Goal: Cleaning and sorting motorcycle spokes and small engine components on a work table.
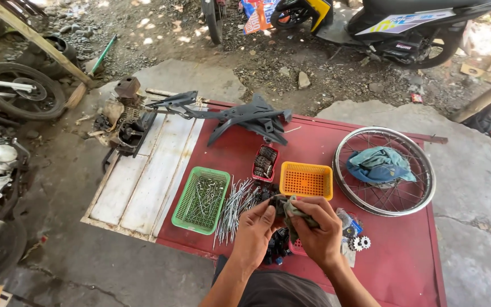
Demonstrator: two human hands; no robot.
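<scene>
My left hand (255, 232) and my right hand (317, 232) meet over the near edge of a red board (404, 250). My right hand grips a dirty grey-green rag (288, 207); my left fingers pinch a small dark part against that rag. A loose pile of metal spokes (235, 206) lies just left of my hands. A green basket (202, 199) holding more spokes stands further left. An empty orange basket (306, 181) sits right behind my hands. Small dark parts (278, 245) lie under my wrists.
A spoked wheel rim (384, 171) with a blue cloth (379, 164) inside lies at the right. A small red tray of parts (265, 162), a black frame piece (245, 117) and an engine block (125, 116) sit behind. Two small sprockets (359, 243) lie right of my hand. Motorbikes stand around.
</scene>
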